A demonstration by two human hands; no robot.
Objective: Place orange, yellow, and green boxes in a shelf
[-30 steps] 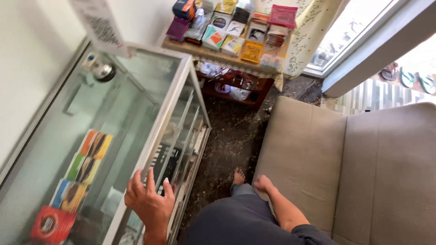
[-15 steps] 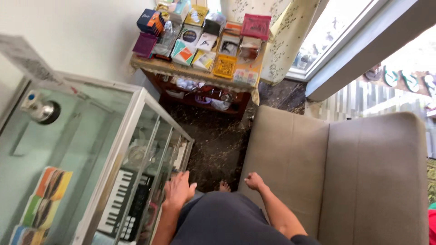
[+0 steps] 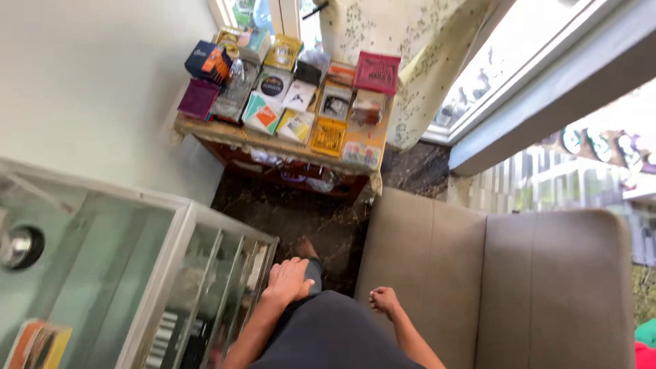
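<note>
arms: bare, no sleeves | legs: dark grey garment (trousers, probably) | feet: bare | jewellery: none visible

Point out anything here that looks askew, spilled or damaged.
Nothing looks spilled or broken. The small boxes on the wooden table lie crowded and tilted at mixed angles. The left hand rests on the knee, beside the glass cabinet.

A low table (image 3: 205, 130) crowded with colourful small boxes (image 3: 328, 137) stands by a spotted curtain (image 3: 417, 61) and window (image 3: 506, 75)

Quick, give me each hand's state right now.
Left hand: open, fingers spread, flat on the dark-clothed knee, holding nothing.
Right hand: loosely curled, empty.
</note>
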